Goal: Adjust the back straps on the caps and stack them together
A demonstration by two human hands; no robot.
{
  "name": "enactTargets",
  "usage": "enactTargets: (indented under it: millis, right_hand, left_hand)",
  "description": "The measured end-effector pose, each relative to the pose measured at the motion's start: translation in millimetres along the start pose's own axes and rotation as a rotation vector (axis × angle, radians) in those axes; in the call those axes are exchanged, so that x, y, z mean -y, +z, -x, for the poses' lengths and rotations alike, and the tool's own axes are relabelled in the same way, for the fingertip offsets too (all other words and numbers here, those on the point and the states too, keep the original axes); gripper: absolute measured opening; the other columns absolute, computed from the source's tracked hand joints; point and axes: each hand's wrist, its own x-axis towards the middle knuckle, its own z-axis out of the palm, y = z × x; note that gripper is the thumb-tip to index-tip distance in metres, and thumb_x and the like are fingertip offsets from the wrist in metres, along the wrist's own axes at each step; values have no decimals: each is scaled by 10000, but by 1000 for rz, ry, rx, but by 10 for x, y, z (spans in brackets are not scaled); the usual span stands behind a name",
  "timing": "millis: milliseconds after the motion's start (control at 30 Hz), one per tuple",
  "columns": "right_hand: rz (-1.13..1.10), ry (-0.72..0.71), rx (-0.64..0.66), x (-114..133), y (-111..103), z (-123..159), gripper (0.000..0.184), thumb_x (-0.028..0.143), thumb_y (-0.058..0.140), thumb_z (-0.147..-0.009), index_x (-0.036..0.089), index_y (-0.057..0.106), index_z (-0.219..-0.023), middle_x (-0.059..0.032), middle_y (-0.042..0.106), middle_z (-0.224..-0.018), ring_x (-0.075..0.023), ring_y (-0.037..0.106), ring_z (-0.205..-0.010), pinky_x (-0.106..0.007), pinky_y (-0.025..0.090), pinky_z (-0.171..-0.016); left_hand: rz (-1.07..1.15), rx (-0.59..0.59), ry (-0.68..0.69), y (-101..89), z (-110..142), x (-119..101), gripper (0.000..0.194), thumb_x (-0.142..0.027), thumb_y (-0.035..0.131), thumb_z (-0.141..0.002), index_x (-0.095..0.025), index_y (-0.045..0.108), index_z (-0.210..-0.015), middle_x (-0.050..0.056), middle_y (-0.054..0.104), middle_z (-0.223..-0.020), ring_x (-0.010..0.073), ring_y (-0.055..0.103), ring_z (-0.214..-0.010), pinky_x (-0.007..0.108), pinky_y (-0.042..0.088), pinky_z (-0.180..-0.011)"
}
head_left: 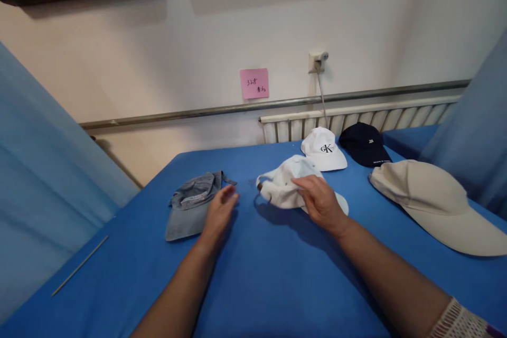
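Note:
My right hand (321, 203) is closed on the crown of a pale, off-white baseball cap (283, 185). That cap is tilted, with its back strap toward the left and its brim partly hidden behind my hand. A shadow under it suggests it is slightly raised off the blue surface. My left hand (222, 208) has its thumb and fingers apart and holds nothing. It is beside a grey baseball cap (188, 219), overlapping that cap's right edge in view. The grey cap lies with its brim toward me and its crown sunken, its strap sticking out at the upper right.
A blue-covered table (253, 285) bears a white cap with black letters (322, 148), a dark navy cap (364, 142) and a large beige cap (431, 195) on the right. A thin stick (80, 265) lies at left. Behind are a radiator (293, 129) and a wall pipe (206, 112).

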Motion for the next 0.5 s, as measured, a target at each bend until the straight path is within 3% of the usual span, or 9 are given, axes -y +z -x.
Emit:
enactTargets:
  millis: [67, 133, 200, 300, 400, 500]
  right_hand:
    - [5, -27, 72, 29, 63, 19, 418, 72, 437, -892, 241, 510, -1267, -71, 615, -988, -208, 572, -902, -357, 449, -795]
    - [80, 20, 139, -25, 114, 36, 397, 49, 441, -869, 215, 570, -1206, -81, 609, -961, -212, 564, -879, -359, 448, -784]
    - [199, 132, 163, -120, 140, 43, 353, 30, 455, -833, 180, 630, -1100, -104, 604, -959, -228, 555, -878, -374, 447, -787]
    - [374, 290, 79, -195, 120, 31, 277, 28, 478, -790, 151, 658, -961, -154, 591, -1074, -281, 531, -979, -438, 425, -844]
    - [275, 169, 53, -79, 79, 10, 289, 54, 480, -806, 152, 620, -1039, -161, 554, -1200, -282, 507, -1073, -443, 411, -908]
    - [25, -27, 317, 120, 112, 14, 311, 155, 535, -837, 177, 556, -1147, -123, 572, -1171, -238, 534, -1051, -380, 441, -891]
  left_hand:
    - [304, 220, -298, 298, 98, 62, 367, -327, 648, -817, -164, 562, -1135, 149, 645, -1149, 213, 673, -891, 353, 538, -796]
    - [457, 361, -483, 506, 168, 105, 324, -332, 632, -836, -138, 564, -1086, 158, 668, -1070, 206, 678, -784, 343, 557, -691]
    - [505, 373, -495, 636, 195, 128, 302, -214, 684, -796, -125, 571, -1062, 143, 678, -1022, 195, 677, -758, 322, 563, -670]
    - [555, 309, -428, 746, 158, 146, 329, -22, 690, -735, -106, 587, -1036, 123, 676, -1005, 163, 677, -772, 278, 566, -724]
    - [640, 246, -444, 817, 86, 174, 294, 64, 639, -728, -94, 602, -973, 103, 670, -959, 135, 673, -779, 231, 556, -754]
    - [695, 228, -468, 841, 36, 224, 283, 81, 619, -728, -98, 610, -947, 78, 660, -908, 119, 665, -785, 207, 545, -773]
